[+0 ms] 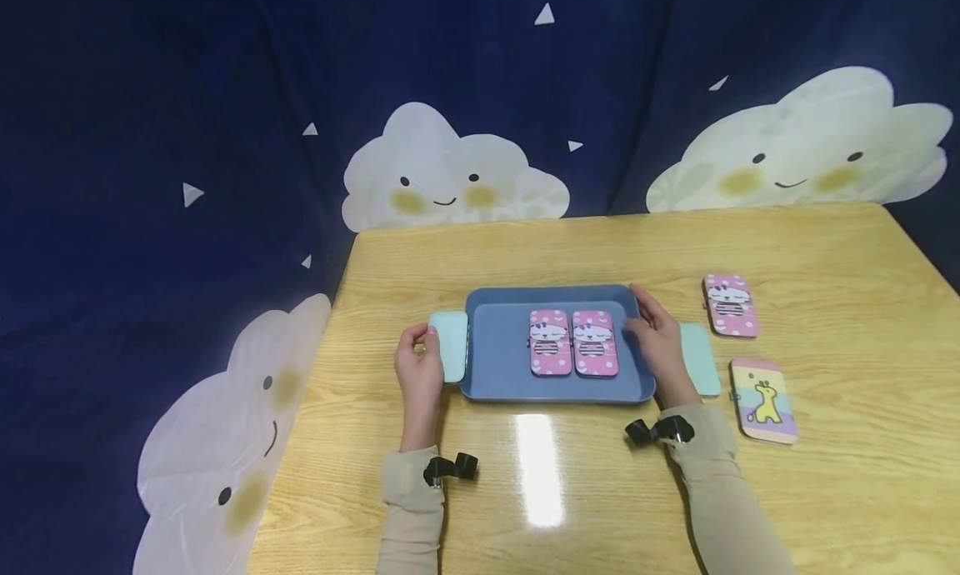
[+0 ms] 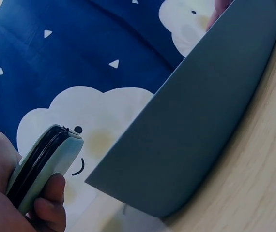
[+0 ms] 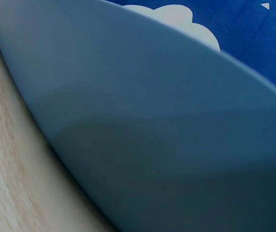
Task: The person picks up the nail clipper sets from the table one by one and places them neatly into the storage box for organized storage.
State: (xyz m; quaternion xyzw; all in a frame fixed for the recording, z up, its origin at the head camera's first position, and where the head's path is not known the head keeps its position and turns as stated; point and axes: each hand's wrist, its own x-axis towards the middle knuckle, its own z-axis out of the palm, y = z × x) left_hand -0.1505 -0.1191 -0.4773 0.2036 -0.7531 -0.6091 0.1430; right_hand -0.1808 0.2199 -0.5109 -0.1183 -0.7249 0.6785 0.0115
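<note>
My left hand [image 1: 420, 365] pinches a small mint-green case [image 1: 450, 347] beside the left end of a blue-grey tray [image 1: 495, 392]. In the left wrist view, the case [image 2: 55, 150] shows a dark seam round its edge, with the thumb on one face and curled fingers on the other. At the tray's right end, my right hand [image 1: 660, 342] grips the rim, thumb over the inner side. Two pink cases with a cartoon cat, a left one [image 1: 550, 342] and a right one [image 1: 595, 343], lie side by side in the tray. The tray wall [image 3: 128, 96] fills most of the right wrist view.
Right of the tray, a mint-green case [image 1: 700, 360] lies partly behind the right hand. Farther right are another pink cat case [image 1: 731, 306] and a pastel-striped giraffe case [image 1: 764, 401]. A dark blue curtain [image 1: 480, 50] with clouds hangs behind the wooden table [image 1: 465, 258].
</note>
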